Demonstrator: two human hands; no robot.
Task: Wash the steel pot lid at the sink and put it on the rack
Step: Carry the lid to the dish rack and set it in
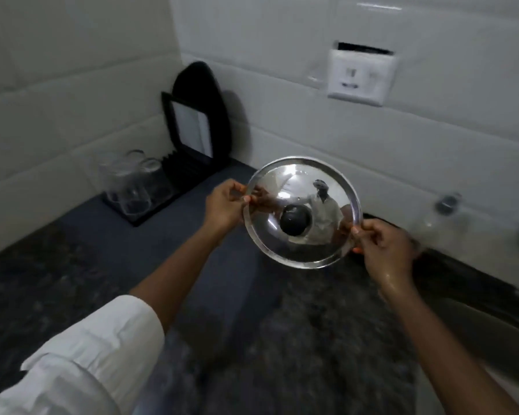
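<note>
A round steel pot lid (pixel 315 247) with a black knob in its middle is held up in the air above the dark counter, its shiny top facing me. My left hand (pixel 224 205) pinches its left rim and my right hand (pixel 384 250) pinches its lower right rim; the right wrist is wet. A black dish rack (pixel 189 163) stands in the back left corner, to the left of the lid and apart from it. The sink edge (pixel 468 307) runs along the right side.
The rack holds a black plate, a square dark-framed plate and several upturned clear glasses (pixel 132 184). White tiled walls meet behind it. A white wall socket (pixel 358 76) sits above the lid. A blurred tap (pixel 447 205) shows at the right. Dark speckled counter (pixel 72 280) lies below.
</note>
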